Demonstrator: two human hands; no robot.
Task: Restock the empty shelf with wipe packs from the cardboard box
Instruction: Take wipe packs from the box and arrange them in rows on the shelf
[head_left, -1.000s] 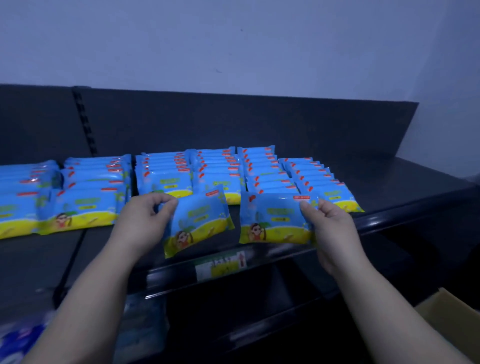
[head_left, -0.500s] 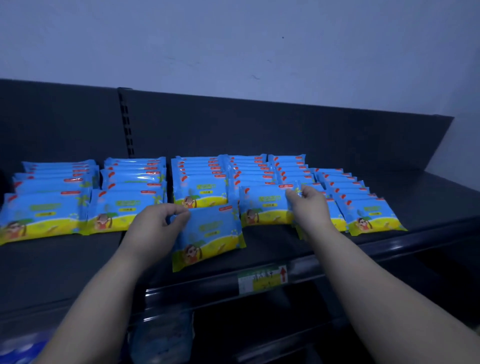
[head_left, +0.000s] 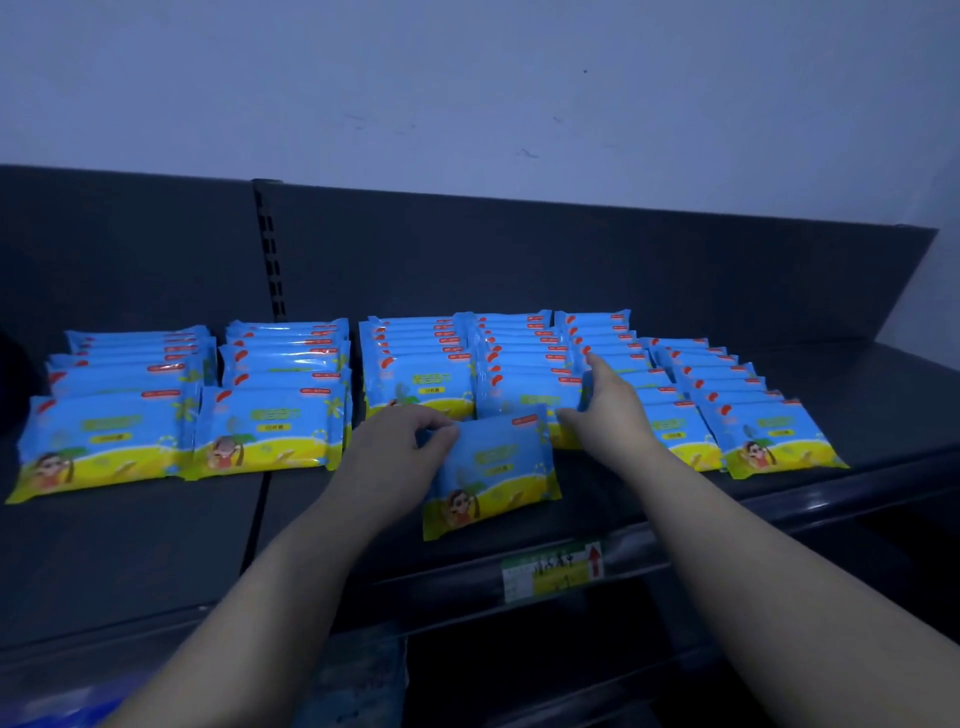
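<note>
Moved deeper beyond the price label (head_left: 553, 571), my right hand (head_left: 605, 410) presses straight fingers (head_left: 598, 368) on the stocked rows (head_left: 415, 358), seemingly squaring them, while my left hand (head_left: 397, 447) pinches the next wipe pack (head_left: 493, 475) just behind that label.

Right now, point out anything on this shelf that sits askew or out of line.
One wipe pack, gripped by the left hand, is tilted near the front of the shelf, ahead of the neat rows and out of line with them. Nothing else stands out.
</note>
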